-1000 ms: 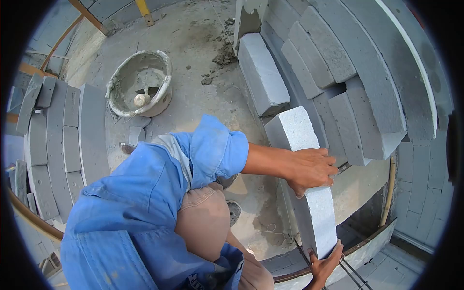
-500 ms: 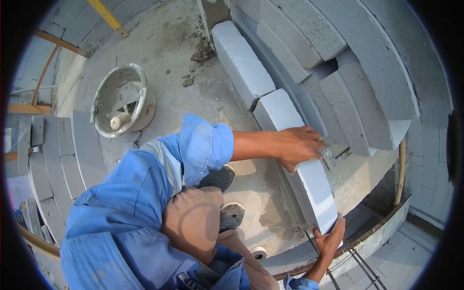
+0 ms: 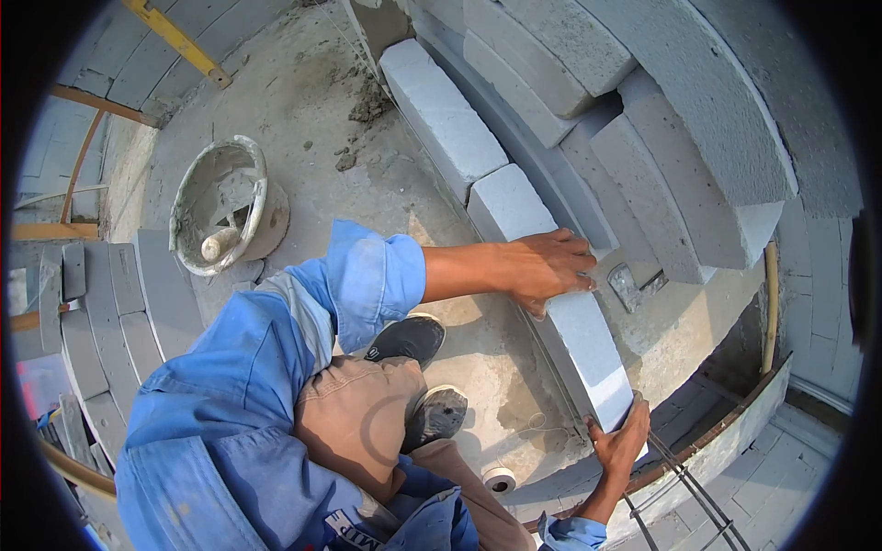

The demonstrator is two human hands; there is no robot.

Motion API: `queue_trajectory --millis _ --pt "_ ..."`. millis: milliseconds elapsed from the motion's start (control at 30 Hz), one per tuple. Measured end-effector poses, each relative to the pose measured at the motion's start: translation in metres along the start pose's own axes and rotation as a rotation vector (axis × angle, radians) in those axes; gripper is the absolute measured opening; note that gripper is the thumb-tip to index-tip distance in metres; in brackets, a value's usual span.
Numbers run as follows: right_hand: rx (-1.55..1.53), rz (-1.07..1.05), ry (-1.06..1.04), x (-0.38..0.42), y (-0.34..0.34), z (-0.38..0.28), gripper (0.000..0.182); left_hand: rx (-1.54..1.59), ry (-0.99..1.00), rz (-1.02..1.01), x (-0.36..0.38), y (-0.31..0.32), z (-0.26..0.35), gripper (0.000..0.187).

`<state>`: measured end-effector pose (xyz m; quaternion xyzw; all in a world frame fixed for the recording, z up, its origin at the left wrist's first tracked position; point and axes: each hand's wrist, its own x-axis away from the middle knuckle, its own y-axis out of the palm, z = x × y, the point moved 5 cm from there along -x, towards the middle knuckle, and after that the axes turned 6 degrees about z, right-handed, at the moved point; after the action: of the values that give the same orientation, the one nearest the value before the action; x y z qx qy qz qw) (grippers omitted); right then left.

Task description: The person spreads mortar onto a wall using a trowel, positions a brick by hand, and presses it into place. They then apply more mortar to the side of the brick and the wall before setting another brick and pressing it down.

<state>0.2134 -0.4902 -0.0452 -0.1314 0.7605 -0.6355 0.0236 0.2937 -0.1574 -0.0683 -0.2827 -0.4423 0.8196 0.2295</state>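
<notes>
A long pale-grey concrete block [image 3: 583, 344] lies end to end with another pale block [image 3: 446, 115] in a row. My left hand [image 3: 547, 266] grips it from above near its middle, thumb on the near side and fingers over the far side. Around its near end is my right hand [image 3: 623, 436], thumb on one side and fingers on the other. The block's underside is hidden. A thin string line [image 3: 459, 216] runs along the row's near side.
A mortar-smeared bucket [image 3: 262, 220] holds a trowel [image 3: 220, 243]. Stacked grey blocks [image 3: 657, 179] stand beyond the row. A flat metal piece [image 3: 625, 286] lies past my left hand. Steel rods [image 3: 694, 491] jut near my right hand. A tape roll [image 3: 499, 480] sits near my feet.
The camera view has shifted slightly. Both hands stay on the block; my left hand sits slightly back from the metal piece, which now shows more fully.
</notes>
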Motion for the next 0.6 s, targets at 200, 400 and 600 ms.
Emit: queue_trajectory --millis 200,400,600 --pt "0.002 -0.016 0.024 0.001 0.005 -0.001 0.096 0.003 -0.027 -0.061 0.000 0.000 0.000 0.085" --pt "-0.026 0.001 0.021 -0.001 0.005 -0.007 0.089 -0.032 -0.059 -0.124 0.002 0.002 0.000 0.091" --pt "-0.042 0.009 0.015 -0.003 0.005 -0.008 0.084 -0.039 -0.070 -0.122 0.003 0.003 0.001 0.092"
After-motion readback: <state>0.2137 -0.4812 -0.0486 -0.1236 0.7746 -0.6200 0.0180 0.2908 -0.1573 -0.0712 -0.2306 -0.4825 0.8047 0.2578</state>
